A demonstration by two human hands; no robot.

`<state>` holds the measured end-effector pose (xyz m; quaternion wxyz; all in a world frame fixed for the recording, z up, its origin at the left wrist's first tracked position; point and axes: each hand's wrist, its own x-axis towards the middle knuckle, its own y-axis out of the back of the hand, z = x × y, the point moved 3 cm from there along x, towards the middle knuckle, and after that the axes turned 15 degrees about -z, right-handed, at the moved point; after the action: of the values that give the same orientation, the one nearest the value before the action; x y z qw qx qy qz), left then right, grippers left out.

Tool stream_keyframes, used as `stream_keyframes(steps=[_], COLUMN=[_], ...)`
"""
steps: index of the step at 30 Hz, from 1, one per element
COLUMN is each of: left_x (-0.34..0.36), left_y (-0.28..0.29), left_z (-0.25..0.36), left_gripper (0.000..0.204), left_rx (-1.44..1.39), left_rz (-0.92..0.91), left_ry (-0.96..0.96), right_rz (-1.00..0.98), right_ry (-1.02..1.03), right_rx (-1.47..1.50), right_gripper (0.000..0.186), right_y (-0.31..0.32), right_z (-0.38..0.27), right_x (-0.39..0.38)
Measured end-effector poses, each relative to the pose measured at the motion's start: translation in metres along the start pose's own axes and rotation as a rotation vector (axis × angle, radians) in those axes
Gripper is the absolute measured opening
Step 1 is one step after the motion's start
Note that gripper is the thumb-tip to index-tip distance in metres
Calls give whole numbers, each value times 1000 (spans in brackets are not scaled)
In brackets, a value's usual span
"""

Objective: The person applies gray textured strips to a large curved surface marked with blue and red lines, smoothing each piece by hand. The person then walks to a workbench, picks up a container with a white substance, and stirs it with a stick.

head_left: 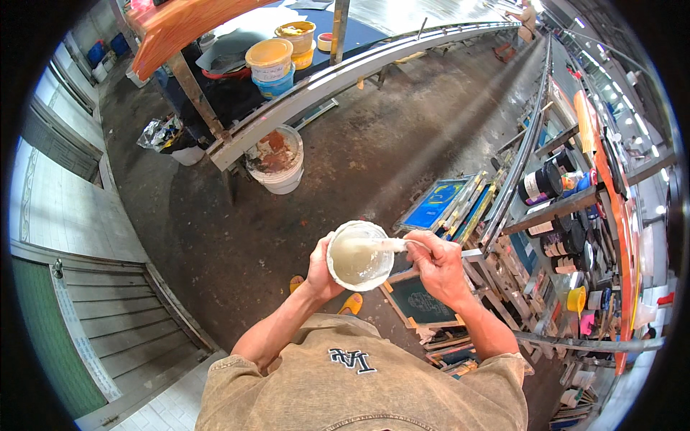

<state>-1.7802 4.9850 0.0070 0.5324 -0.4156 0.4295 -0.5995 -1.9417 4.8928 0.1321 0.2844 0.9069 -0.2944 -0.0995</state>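
Observation:
In front of my chest is a white round tub (336, 267) with a pale, creamy substance (352, 260) inside and smears along its rim. My left hand (320, 269) is wrapped round the tub's left side. Over the right rim, my right hand (433, 260) pinches a whitish, coated stirring stick (386, 245). The stick lies across the tub's mouth, its left end over or in the creamy substance. How deep that end goes I cannot tell.
A stained white bucket (282, 181) stands on the floor ahead. Lidded tubs (269, 61) sit on the table at upper left. Framed screens (437, 205) lean at right, beside a rack of dark jars (540, 184). A person (527, 21) stands far off.

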Motion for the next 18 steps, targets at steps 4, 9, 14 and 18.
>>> stream_keyframes(steps=[4, 9, 14, 18], left_x=[-4, 5, 3, 2], left_y=[2, 3, 0, 0], left_z=[3, 5, 4, 4], left_gripper=[59, 60, 59, 59], left_rx=[9, 27, 33, 23], left_rz=[-8, 40, 25, 55], left_ry=[-21, 5, 9, 17], right_rz=[-143, -294, -79, 47], right_ry=[171, -165, -172, 252], right_rx=[-626, 7, 317, -379], right_gripper=[15, 12, 12, 13], right_y=[8, 4, -9, 0], right_z=[-25, 1, 4, -15], right_x=[0, -6, -7, 4])
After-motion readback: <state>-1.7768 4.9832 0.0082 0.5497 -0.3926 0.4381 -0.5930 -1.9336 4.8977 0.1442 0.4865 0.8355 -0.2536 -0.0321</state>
